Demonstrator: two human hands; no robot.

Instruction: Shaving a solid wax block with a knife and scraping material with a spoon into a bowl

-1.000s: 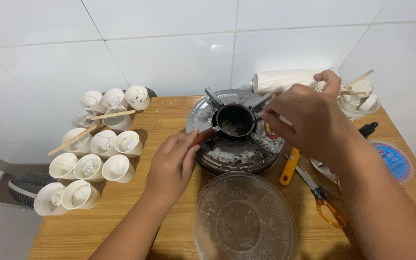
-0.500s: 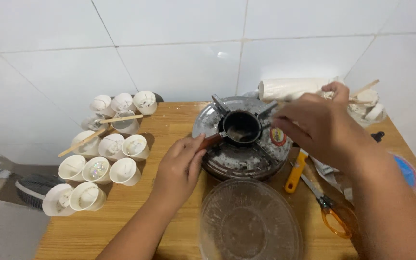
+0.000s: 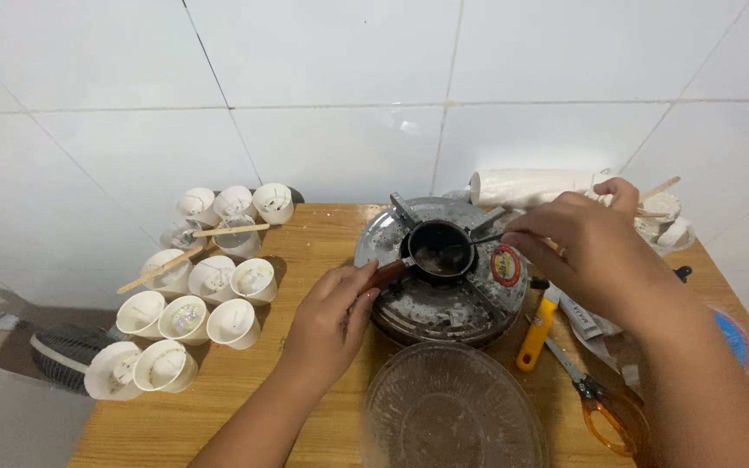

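Note:
A small black pot [image 3: 440, 251] sits on the prongs of a round metal stove [image 3: 444, 303] at the middle of the wooden table [image 3: 305, 243]. My left hand [image 3: 329, 322] grips the pot's brown handle [image 3: 387, 275] from the left. My right hand [image 3: 589, 253] hovers at the pot's right side, fingers pinched on a thin stick that reaches into the pot. What lies inside the pot is dark and hard to make out.
Several white paper cups [image 3: 210, 295] with wicks stand at the left, two wooden sticks [image 3: 229, 230] laid across them. A clear glass dish [image 3: 452, 412] sits in front of the stove. A yellow-handled knife [image 3: 537, 328], orange scissors [image 3: 604, 407] and a stack of paper cups [image 3: 530, 185] lie at the right.
The view has shifted slightly. My left hand stays on the pot handle, and my right hand has drawn a little to the right of the pot.

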